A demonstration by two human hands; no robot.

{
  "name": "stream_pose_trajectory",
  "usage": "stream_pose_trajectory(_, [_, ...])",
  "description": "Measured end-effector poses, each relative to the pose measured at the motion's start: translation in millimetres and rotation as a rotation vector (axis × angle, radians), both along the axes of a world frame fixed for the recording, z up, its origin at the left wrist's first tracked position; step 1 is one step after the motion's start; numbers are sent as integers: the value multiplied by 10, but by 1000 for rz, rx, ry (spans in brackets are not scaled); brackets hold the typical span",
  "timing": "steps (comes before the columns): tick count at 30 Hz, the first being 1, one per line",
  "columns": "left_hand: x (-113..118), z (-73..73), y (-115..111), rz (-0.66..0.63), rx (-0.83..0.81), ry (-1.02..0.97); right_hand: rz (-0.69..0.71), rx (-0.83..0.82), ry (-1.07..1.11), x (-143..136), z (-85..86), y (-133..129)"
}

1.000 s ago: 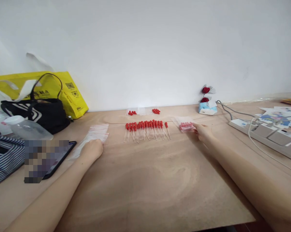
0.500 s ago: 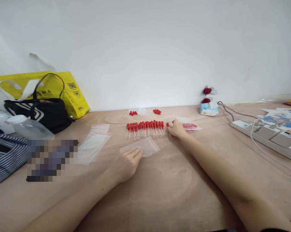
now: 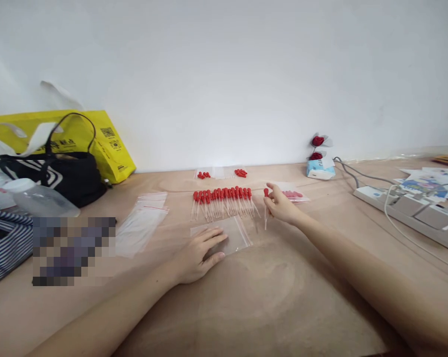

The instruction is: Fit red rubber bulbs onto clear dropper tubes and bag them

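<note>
Between the fingers of my right hand [image 3: 280,204] is a dropper [image 3: 266,213] with a red bulb and a clear stem, its tip pointing down. My left hand [image 3: 201,255] lies with fingers outstretched on a clear zip bag [image 3: 233,237] and presses it to the table. Behind that bag runs a row of droppers [image 3: 224,198], red bulbs away from me and stems towards me. Just beyond my right hand lies a filled zip bag [image 3: 292,194] with red bulbs showing through it.
Two small bags with red bulbs [image 3: 241,173] lie near the wall. At left are several flat zip bags [image 3: 144,223], a bottle [image 3: 45,201], a black bag [image 3: 73,173] and a yellow bag [image 3: 114,153]. A power strip [image 3: 406,210] with cables stands at right.
My right hand has lifted a dropper away from the row's right end, a little rightward. My left hand's fingers have spread, and the bag under them lies flatter and closer to me.
</note>
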State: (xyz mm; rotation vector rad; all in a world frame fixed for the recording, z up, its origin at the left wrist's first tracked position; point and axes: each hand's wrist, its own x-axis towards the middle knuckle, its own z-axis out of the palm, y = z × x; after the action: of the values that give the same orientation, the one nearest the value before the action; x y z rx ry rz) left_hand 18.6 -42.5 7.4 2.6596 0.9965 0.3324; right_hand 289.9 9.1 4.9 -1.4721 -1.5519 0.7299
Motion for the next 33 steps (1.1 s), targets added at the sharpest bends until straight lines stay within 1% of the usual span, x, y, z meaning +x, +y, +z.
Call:
stream_pose_trajectory(1, [10,6,-10,-1,-7,12,47,-8,86,-6,-42,-83])
stream_pose_trajectory(3, [27,16,-29,-12,-17,25,67,5,246,-37,-136,-212])
stream_pose_trajectory(6, [44,20,-47,-33,-29,31,-37,62,461,-113,-240,-289])
stream_pose_trajectory(9, [51,21,-53,-30,-29,33,-133,94,559,-190,-267,-270])
stream_pose_trajectory(11, [50,19,-50,-30,-28,36,-156,104,572,-232,-266,-249])
stream_pose_trajectory(16, [36,-4,-28,-46,-33,29,-107,132,593,-279,-295,-234])
stream_pose_trajectory(21, [35,-5,-30,-24,-50,38,-132,131,652,-290,-313,-236])
stream_pose_trajectory(23, [39,1,-31,-25,-56,37,-122,126,662,-312,-309,-247])
stream_pose_trajectory(26, [44,6,-24,-14,-73,24,-61,92,674,-354,-312,-274])
stream_pose_trajectory(29, [41,5,-15,41,-104,-6,26,39,674,-371,-325,-298])
stream_pose_trajectory(33, [37,2,-15,101,-130,-21,148,-10,578,-332,-341,-319])
